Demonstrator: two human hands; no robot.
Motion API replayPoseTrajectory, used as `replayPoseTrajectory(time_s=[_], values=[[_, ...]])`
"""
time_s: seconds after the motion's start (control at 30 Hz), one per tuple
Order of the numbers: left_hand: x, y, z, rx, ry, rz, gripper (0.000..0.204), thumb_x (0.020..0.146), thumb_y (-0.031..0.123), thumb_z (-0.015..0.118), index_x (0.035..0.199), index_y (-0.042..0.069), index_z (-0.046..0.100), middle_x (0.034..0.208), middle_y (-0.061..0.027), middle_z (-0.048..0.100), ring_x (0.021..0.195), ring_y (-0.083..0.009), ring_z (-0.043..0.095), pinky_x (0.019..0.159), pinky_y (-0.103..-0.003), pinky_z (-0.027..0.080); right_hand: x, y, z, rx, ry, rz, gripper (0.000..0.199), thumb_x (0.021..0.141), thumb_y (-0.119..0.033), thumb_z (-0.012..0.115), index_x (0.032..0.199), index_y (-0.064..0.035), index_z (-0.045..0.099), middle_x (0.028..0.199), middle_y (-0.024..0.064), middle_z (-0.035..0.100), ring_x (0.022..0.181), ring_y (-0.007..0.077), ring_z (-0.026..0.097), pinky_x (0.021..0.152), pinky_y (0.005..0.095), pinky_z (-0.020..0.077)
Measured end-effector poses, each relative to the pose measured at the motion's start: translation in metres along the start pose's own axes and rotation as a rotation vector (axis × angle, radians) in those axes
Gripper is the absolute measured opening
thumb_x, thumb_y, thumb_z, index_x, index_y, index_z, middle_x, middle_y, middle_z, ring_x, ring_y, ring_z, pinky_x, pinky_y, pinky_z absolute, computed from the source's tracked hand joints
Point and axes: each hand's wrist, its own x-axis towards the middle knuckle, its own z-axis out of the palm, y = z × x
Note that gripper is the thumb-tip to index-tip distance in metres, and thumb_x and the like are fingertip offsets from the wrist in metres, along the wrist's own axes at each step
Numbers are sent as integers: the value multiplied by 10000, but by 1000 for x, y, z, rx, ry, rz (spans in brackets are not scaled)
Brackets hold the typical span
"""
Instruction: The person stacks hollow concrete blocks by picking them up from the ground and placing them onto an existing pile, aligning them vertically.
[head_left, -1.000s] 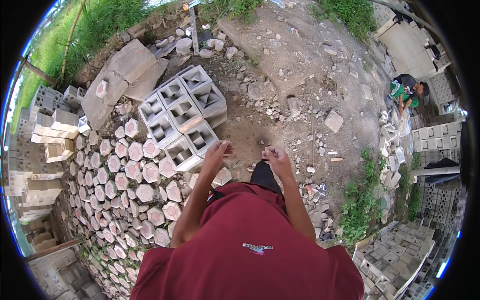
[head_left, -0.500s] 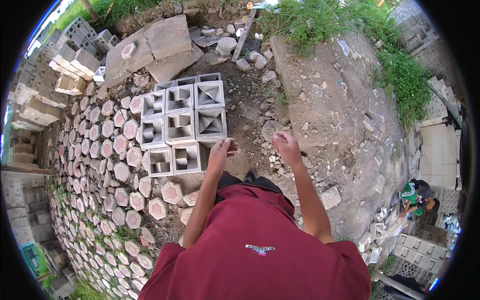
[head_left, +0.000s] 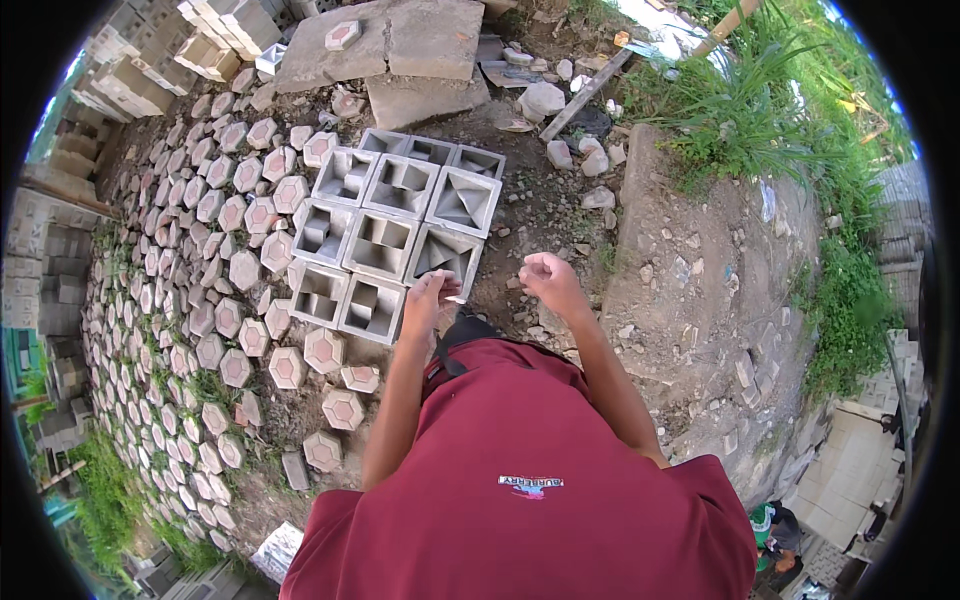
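My left hand point(head_left: 432, 294) hovers over the near right corner of a group of grey concrete vent blocks point(head_left: 381, 246). Its fingers are loosely bent and apart, and I see nothing in them; whether it touches the block beneath cannot be told. Off to the right, my right hand point(head_left: 555, 286) hangs above bare dirt, half curled and holding nothing visible. The blocks are square and hollow, set close together on the ground in rows. Some have stepped openings; two on the right side have slanted, triangular inner faces.
Hexagonal pavers point(head_left: 244, 270) with reddish centres cover the ground at left. Broken concrete slabs point(head_left: 425, 45) lie at the back beside rubble and a narrow plank point(head_left: 585, 95). Stacked blocks point(head_left: 130, 85) stand far left. A person in green and dark clothing point(head_left: 775, 535) is at lower right.
My view has turned to the right, so the blocks look tilted and sit farther right in the picture. My hands are closer together, the left one now overlapping the nearest right block.
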Motion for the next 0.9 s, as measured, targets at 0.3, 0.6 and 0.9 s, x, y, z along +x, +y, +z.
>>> replayPoseTrajectory(time_s=[0.3,0.6,0.9], values=[[67,41,16,-192,127,96,373,1009,360,461,1131,48,625,1009,-61,687,929,-158,641,846,-314,468,104,-35,-5,-345,-130,-11,234,886,-209,680,904,24,674,764,94,690,689,108,661,633,272,528],[132,-6,39,-384,329,-144,396,1001,372,468,1132,32,622,1022,-86,694,950,-180,647,841,-338,491,239,-28,-14,-637,-315,-194,269,846,-212,708,1003,0,658,849,165,711,778,269,708,711,346,541],[244,-65,71,-591,695,-213,469,976,435,493,1165,19,601,1085,-115,675,984,-218,631,849,-380,497,415,75,3,-976,-714,-197,874,834,-258,686,1466,44,163,1151,355,570,1077,490,574,943,529,453]])
